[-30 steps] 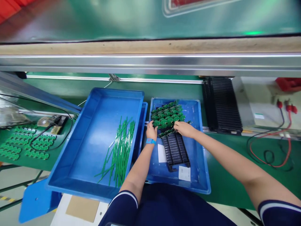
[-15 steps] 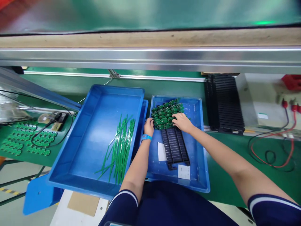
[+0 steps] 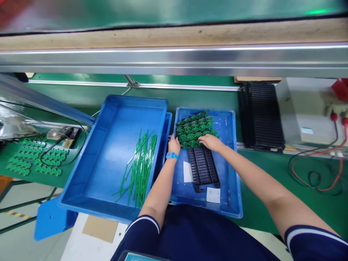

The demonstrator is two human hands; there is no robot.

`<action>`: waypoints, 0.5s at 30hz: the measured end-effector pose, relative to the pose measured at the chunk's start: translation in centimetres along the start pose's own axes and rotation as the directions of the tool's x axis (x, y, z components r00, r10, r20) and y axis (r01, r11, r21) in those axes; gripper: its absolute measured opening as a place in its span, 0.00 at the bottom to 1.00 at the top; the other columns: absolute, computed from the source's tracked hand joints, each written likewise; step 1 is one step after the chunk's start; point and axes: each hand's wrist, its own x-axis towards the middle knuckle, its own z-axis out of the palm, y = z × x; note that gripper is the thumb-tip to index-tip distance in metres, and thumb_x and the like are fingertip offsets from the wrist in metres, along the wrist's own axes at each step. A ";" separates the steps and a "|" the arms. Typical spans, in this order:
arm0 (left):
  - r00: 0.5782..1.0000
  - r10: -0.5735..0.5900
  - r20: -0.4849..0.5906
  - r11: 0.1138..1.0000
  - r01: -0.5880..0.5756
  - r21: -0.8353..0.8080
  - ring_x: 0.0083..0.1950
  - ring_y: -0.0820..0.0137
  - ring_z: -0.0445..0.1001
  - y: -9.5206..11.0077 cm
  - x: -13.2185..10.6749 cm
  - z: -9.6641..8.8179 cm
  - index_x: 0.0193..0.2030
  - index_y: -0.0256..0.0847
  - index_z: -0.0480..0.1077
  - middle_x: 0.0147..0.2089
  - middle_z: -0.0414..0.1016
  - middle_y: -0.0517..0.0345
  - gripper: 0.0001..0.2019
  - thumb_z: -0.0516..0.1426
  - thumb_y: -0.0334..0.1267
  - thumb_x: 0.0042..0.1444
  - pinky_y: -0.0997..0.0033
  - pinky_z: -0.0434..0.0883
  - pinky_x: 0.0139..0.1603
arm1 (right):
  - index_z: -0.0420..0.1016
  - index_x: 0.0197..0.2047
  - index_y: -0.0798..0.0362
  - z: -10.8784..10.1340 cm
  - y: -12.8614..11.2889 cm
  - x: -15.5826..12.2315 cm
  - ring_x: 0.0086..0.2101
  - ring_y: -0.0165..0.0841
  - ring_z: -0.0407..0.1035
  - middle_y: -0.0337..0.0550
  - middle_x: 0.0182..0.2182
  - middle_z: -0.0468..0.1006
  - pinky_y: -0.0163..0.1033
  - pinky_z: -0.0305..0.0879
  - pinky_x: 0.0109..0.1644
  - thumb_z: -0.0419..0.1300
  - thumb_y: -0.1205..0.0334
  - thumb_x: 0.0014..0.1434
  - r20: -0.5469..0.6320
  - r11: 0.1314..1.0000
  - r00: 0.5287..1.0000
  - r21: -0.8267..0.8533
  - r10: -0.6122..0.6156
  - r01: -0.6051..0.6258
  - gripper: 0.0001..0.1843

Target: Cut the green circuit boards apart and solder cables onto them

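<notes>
Several strips of round green circuit boards (image 3: 194,127) stand in rows in the upper part of a blue tray (image 3: 230,181). The nearest strip lies between my hands. At its left end, my left hand (image 3: 174,145), with a blue wristband, is closed on the edge, its fingertips partly hidden. My right hand (image 3: 210,142) pinches the right part of the same strip, thumb and fingers together. Directly below, a black slotted rack (image 3: 202,166) lies in the tray, its slots bare at the near end; the boards cover its far end.
To the left, a larger blue bin (image 3: 95,156) holds many thin green strips (image 3: 140,170). Black slotted racks (image 3: 262,116) stand right of the tray, beside a grey device (image 3: 307,108) with red and black cables. More circuit boards (image 3: 40,156) lie far left. A metal beam (image 3: 174,59) crosses above.
My right hand has shifted slightly down and left along the nearest strip, its fingers drawn closer together. My left hand stays at the left end. The view has moved slightly.
</notes>
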 end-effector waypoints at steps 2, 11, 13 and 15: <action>0.999 -0.010 -0.049 1.000 0.009 -0.022 0.50 0.62 0.72 1.1 -1.9 -0.7 0.57 0.30 0.59 0.47 0.73 0.39 0.19 0.48 0.29 0.58 0.63 0.68 0.52 | 0.69 0.42 0.56 0.2 -0.2 0.2 0.36 0.30 0.67 0.42 0.36 0.72 0.42 0.64 0.43 0.52 0.56 0.62 -0.015 1.000 1.000 0.000 0.022 -0.022 0.13; 0.908 0.042 -0.418 0.999 -0.033 0.029 0.56 0.65 0.67 -1.7 -12.5 -16.4 0.57 0.42 0.58 0.55 0.66 0.47 0.20 0.49 0.43 0.59 0.64 0.65 0.56 | 0.70 0.48 0.59 -0.8 -3.5 -3.4 0.47 0.47 0.60 0.58 0.44 0.70 0.54 0.55 0.52 0.52 0.59 0.60 -0.282 0.989 0.954 0.134 0.102 -0.066 0.17; 0.911 -0.074 -0.405 0.979 0.144 0.145 0.58 0.59 0.65 -5.5 -11.7 -20.5 0.58 0.36 0.57 0.55 0.65 0.42 0.26 0.53 0.45 0.56 0.58 0.63 0.58 | 0.72 0.43 0.58 -0.9 -5.7 -4.3 0.46 0.46 0.61 0.57 0.42 0.70 0.54 0.57 0.51 0.50 0.59 0.61 -0.343 0.975 0.931 0.217 0.122 -0.047 0.15; 0.935 -0.166 -0.313 0.948 0.239 0.211 0.59 0.52 0.63 -9.0 -10.4 -23.1 0.54 0.30 0.61 0.54 0.67 0.36 0.28 0.58 0.45 0.49 0.51 0.58 0.61 | 0.73 0.41 0.56 -1.3 -8.9 -4.6 0.45 0.43 0.63 0.55 0.39 0.71 0.53 0.59 0.51 0.49 0.58 0.61 -0.381 0.950 0.917 0.313 0.119 0.006 0.14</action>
